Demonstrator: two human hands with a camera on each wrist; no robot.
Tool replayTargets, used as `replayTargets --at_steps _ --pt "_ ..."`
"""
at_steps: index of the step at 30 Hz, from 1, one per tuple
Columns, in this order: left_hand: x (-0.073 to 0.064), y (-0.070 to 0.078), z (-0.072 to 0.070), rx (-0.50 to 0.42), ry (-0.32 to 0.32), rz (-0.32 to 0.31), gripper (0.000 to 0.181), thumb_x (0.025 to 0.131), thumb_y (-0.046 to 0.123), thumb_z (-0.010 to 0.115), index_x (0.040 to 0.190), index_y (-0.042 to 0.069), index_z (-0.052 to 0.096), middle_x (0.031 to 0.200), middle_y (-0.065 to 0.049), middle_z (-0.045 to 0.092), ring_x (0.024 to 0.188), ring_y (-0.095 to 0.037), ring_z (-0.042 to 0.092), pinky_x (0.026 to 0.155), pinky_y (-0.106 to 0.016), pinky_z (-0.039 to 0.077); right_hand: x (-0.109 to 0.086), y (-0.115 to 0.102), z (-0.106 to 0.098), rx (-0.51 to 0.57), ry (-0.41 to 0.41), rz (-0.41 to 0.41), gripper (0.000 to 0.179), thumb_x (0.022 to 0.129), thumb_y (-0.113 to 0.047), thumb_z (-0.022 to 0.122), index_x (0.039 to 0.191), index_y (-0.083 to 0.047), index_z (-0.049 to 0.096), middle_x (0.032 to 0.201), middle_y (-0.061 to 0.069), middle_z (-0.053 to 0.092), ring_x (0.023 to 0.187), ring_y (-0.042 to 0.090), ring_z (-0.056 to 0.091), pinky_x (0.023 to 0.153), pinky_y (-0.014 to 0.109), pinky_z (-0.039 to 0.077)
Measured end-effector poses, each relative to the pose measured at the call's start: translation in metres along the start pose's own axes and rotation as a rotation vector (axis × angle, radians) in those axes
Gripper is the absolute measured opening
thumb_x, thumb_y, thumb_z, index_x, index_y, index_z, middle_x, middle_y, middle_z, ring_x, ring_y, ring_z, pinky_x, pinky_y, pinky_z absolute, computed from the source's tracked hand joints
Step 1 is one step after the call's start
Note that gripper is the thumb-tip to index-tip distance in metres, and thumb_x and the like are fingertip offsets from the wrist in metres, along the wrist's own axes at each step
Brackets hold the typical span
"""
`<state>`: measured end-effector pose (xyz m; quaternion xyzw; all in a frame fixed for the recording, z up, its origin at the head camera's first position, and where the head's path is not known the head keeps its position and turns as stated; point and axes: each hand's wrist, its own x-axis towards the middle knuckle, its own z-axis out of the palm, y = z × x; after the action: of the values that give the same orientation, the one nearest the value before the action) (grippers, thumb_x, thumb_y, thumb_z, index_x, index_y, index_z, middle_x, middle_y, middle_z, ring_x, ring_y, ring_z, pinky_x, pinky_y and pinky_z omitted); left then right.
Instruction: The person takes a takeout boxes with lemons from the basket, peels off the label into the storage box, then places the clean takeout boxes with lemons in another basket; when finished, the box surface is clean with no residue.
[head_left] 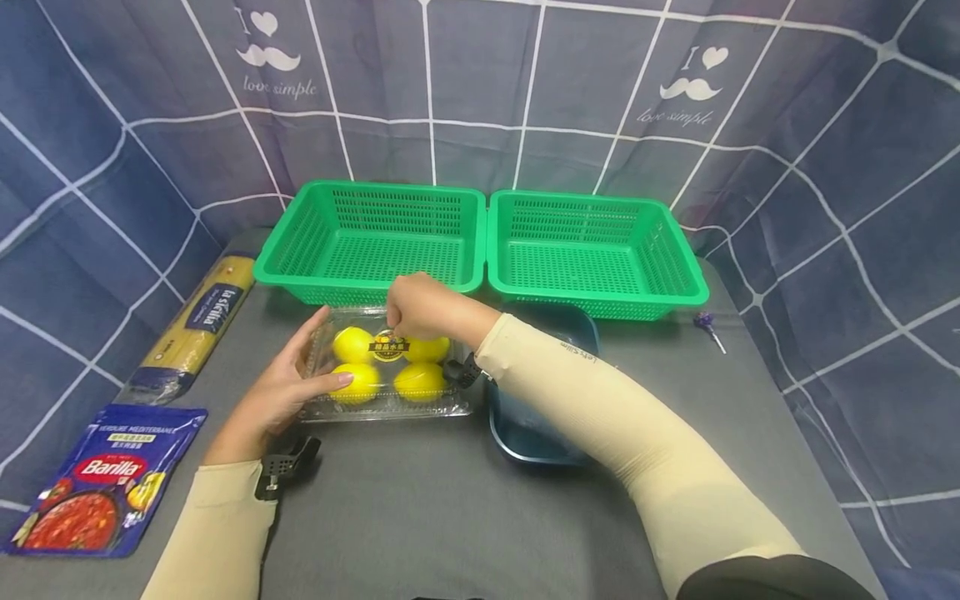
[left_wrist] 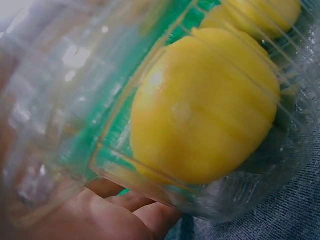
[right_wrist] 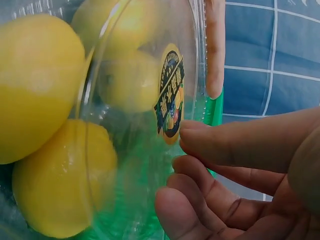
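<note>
A clear plastic fruit box point(head_left: 442, 407) with several yellow lemons point(head_left: 420, 381) inside lies in front of the left basket. My left hand point(head_left: 288, 387) grips its left end, thumb over the lid and fingers at the side; in the left wrist view those fingers point(left_wrist: 142, 215) show past the box's edge. Over the lid, my right hand point(head_left: 435, 308) has its fingers curled in. Its thumb tip point(right_wrist: 192, 132) is right at the edge of the black and gold label point(right_wrist: 171, 95), which looks flat on the lid; I cannot tell whether it pinches the label.
Two green baskets point(head_left: 483, 279) stand side by side at the back. Under my right forearm is a dark blue bin point(head_left: 517, 437). A spaghetti pack point(head_left: 198, 325) and a Barilla sauce pouch point(head_left: 105, 483) lie at left, a purple-wrapped lollipop point(head_left: 705, 321) at right.
</note>
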<state>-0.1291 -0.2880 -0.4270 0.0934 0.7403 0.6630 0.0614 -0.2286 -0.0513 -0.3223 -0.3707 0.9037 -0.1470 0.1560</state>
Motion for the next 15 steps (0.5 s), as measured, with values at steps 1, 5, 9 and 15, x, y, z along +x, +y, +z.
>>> replayTargets --at_steps 1,5,9,15 --pt "0.0005 -0.0002 0.0 0.003 0.0 0.001 0.108 0.093 -0.003 0.077 0.171 0.029 0.01 0.176 -0.009 -0.003 0.159 -0.033 0.001 0.123 -0.057 0.013 0.0005 -0.0004 0.0001 -0.005 0.005 0.003 0.011 0.096 -0.011 0.08 0.106 -0.011 0.084 0.116 -0.001 0.076 0.118 0.018 0.065 0.106 0.032 0.048" --pt "0.0017 -0.0003 -0.0001 0.003 0.0 0.002 0.107 0.093 -0.004 0.077 0.171 0.029 0.011 0.175 -0.01 -0.003 0.159 -0.034 0.001 0.123 -0.057 0.013 0.003 -0.0009 0.0019 0.002 0.002 0.016 0.005 0.096 -0.013 0.081 0.1 -0.01 0.083 0.109 -0.002 0.076 0.107 0.015 0.065 0.102 0.03 0.049" --pt "0.0016 -0.0001 -0.0002 0.021 0.006 -0.013 0.107 0.093 -0.001 0.078 0.171 0.031 0.011 0.176 -0.01 -0.003 0.159 -0.033 0.001 0.123 -0.058 0.014 0.004 -0.0026 0.0043 0.003 0.008 0.038 0.006 0.095 -0.015 0.082 0.099 -0.011 0.081 0.105 -0.004 0.073 0.101 0.013 0.063 0.096 0.028 0.05" --pt "0.0014 0.0001 -0.0004 0.024 0.006 -0.009 0.107 0.093 -0.001 0.078 0.171 0.031 0.011 0.176 -0.009 -0.003 0.159 -0.033 0.001 0.123 -0.059 0.013 0.0035 -0.0048 0.0071 0.028 0.027 0.083 0.015 0.093 -0.016 0.085 0.104 -0.01 0.079 0.107 -0.002 0.072 0.105 0.017 0.063 0.09 0.027 0.053"
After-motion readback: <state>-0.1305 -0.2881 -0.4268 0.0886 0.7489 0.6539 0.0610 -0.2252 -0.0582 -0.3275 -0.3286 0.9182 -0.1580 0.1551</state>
